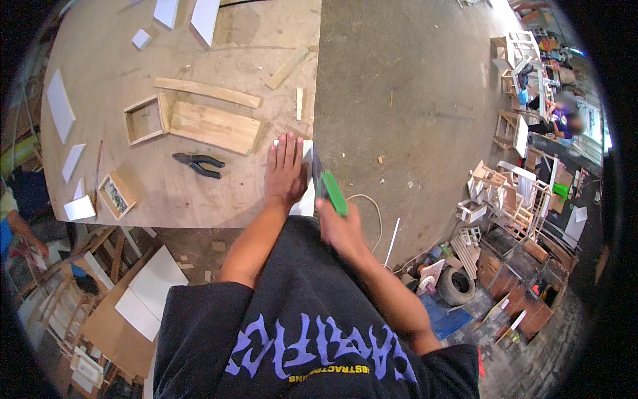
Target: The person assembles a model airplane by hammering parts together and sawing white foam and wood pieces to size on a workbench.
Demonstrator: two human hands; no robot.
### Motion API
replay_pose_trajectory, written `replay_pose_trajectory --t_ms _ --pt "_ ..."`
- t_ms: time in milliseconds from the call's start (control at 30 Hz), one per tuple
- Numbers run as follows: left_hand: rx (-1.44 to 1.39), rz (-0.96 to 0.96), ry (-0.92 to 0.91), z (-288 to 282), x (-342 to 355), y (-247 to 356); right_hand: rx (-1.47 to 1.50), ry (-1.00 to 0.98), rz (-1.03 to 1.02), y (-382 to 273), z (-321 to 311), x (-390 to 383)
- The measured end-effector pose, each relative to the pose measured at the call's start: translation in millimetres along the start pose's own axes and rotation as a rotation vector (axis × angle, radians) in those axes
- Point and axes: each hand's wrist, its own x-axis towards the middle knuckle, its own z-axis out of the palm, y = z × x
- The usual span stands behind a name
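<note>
My left hand lies flat with fingers stretched out, pressing a white board onto the wooden table at its right edge. Just past that edge, my right hand is closed round a saw with a green handle. Its grey blade, partly blurred, runs along the table edge beside the board. To the left of my left hand lie dark pliers with spread handles. Beyond them are a flat wooden board and a small open wooden box.
Wood strips and white offcuts lie about the table. A small box of metal bits stands near its front left. Wooden frames and a tyre are at the right. Another person sits far right; another person's arm shows at left.
</note>
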Motion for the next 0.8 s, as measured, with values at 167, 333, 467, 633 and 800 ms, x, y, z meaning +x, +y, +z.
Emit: replay_pose_trajectory --t_ms 167,333,467,633,800 --pt "-0.059 -0.014 0.077 14.1 -0.8 2.7 0.03 0.025 -0.005 5.9 -36.0 -57.2" --pt "-0.038 0.006 0.094 15.5 0.6 3.0 -0.054 0.082 -0.023 37.1 -1.5 66.9" --pt "0.117 0.03 0.2 25.6 3.8 -1.4 0.027 0.065 -0.014 28.0 -3.3 48.7" --pt "-0.039 0.0 0.204 20.5 -0.8 2.2 -0.011 0.035 -0.038 29.9 -22.2 -53.3" --pt "-0.033 0.032 0.193 15.1 -4.2 3.7 0.008 0.153 -0.083 58.8 -15.6 36.3"
